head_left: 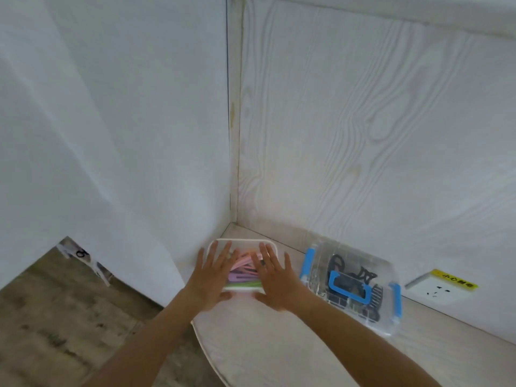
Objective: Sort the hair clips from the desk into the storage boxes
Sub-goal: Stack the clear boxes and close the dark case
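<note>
On the desk (268, 344), two hands (212, 277) press one of two storage boxes (245, 244).

Even, soft daylight, faint shadows, slight overall blur, wide-angle bending toward the edges.

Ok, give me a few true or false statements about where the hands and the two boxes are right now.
1. Both hands lie flat on the white-rimmed clear box of pastel hair clips. True: left hand, right hand, fingers straight.
2. The clear storage box with blue latches and handle holds pastel clips. False: its contents are dark.
3. The blue-latched box sits to the right of the pastel one. True.
4. The right hand is lifting the blue handle. False: it rests on the pastel box.
5. A white wall socket with a yellow label is near the blue-latched box. True.
</note>
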Demonstrator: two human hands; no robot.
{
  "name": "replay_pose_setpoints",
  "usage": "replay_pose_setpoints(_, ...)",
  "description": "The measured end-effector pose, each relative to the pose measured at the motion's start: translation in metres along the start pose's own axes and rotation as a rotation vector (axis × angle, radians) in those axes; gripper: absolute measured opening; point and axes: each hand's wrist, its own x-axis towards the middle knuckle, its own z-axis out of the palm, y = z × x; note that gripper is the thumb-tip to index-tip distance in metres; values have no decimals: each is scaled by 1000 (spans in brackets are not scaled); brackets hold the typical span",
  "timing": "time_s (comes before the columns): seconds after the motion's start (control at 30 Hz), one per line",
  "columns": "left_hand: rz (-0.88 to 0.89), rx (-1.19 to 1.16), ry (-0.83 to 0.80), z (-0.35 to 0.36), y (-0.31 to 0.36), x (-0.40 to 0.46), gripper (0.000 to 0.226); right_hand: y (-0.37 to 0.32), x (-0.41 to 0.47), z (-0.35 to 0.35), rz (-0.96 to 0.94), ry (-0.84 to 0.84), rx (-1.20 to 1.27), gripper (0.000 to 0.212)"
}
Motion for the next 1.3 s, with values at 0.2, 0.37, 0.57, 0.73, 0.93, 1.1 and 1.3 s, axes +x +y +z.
replay_pose_setpoints(0.2, -522, -730, 259, -4, 40, -23, 91, -31, -5, -9, 353, 257, 835, 80)
replay_pose_setpoints(0.37, -904, -1109, 131, -12, 35, -21, 42, -28, 3, -25, 678, 121, 1417, 65)
replay_pose_setpoints(0.57, -835, -1201, 308, -42, 44, -39, 32, -5, -46, -54, 515, 28, 1516, 37)
replay_pose_setpoints(0.73, -623, -1404, 418, -97, 90, -31, 36, 26, -113, -64, 421, 312, 1698, 15)
replay_pose_setpoints(0.93, -358, -1478, 199, -115, 165, 11, 46, 94, -170, -58, 682, 721, 1585, 32)
replay_pose_setpoints(1.1, -406, -1385, 8, -87, 203, 34, 25, 131, -188, -18, 855, 733, 1504, 39)
replay_pose_setpoints(1.3, -439, -1377, 80, -76, 198, 39, 9, 137, -187, -8, 857, 772, 1511, 20)
